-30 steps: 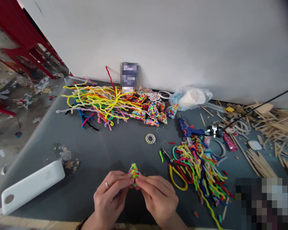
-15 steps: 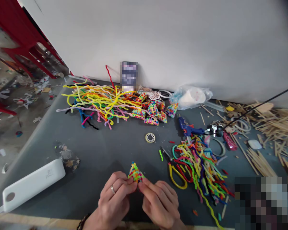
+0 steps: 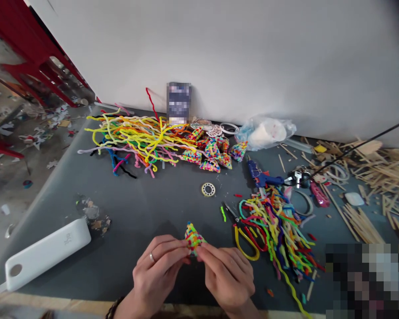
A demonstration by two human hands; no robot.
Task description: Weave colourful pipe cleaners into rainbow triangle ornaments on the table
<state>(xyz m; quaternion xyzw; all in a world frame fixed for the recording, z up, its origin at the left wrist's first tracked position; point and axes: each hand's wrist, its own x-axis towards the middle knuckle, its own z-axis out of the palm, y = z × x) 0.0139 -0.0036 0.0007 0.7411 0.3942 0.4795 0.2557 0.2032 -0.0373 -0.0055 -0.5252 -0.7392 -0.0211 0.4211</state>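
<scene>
Between my two hands is a small cone-shaped piece of woven, multicoloured pipe cleaners [image 3: 193, 235], its tip pointing up and away from me. My left hand [image 3: 161, 266], with a ring on one finger, pinches its lower left side. On the lower right, the fingers of my right hand [image 3: 228, 274] are closed on it too. My fingertips hide its lower edge. Scissors [image 3: 248, 239] with yellow and red handles lie just right of my right hand, beside a heap of cut pipe cleaners [image 3: 282, 235]. A roll of tape [image 3: 208, 189] rests beyond the piece.
Long pipe cleaners [image 3: 136, 137] and several finished woven pieces [image 3: 213, 150] lie along the wall. A blue glue gun [image 3: 261, 175], keys [image 3: 297, 178] and wooden sticks [image 3: 362, 221] are to the right. At left sits a white power strip-like device [image 3: 49, 252] with a cable.
Both hands have shifted slightly to the right with the woven piece, and their fingertips have moved a little on it. The camera view has barely moved.
</scene>
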